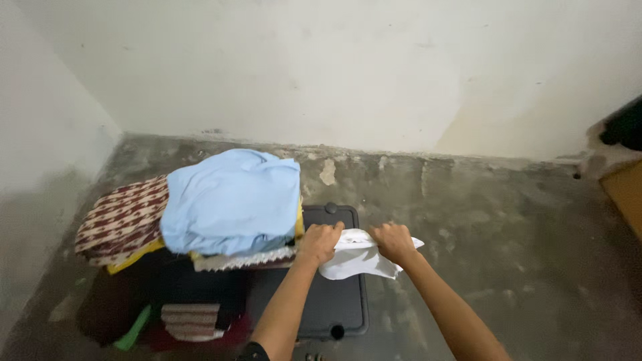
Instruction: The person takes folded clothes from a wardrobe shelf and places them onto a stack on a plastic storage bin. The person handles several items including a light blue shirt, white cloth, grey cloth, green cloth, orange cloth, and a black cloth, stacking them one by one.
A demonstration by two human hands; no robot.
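Note:
A small white cloth (354, 259) is stretched between both my hands above a dark grey plastic lid (334, 301) on the floor. My left hand (319, 242) grips the cloth's left end in a fist. My right hand (393, 242) grips its right end, with a corner poking out past the knuckles. The cloth's lower part hangs loose over the lid.
A pile of clothes lies to the left: a light blue garment (231, 200) on top, a maroon-and-cream patterned cloth (124, 219), yellow and dark pieces beneath. The bare concrete floor (495, 227) runs to white walls. A brown and dark object (625, 180) stands at the right edge.

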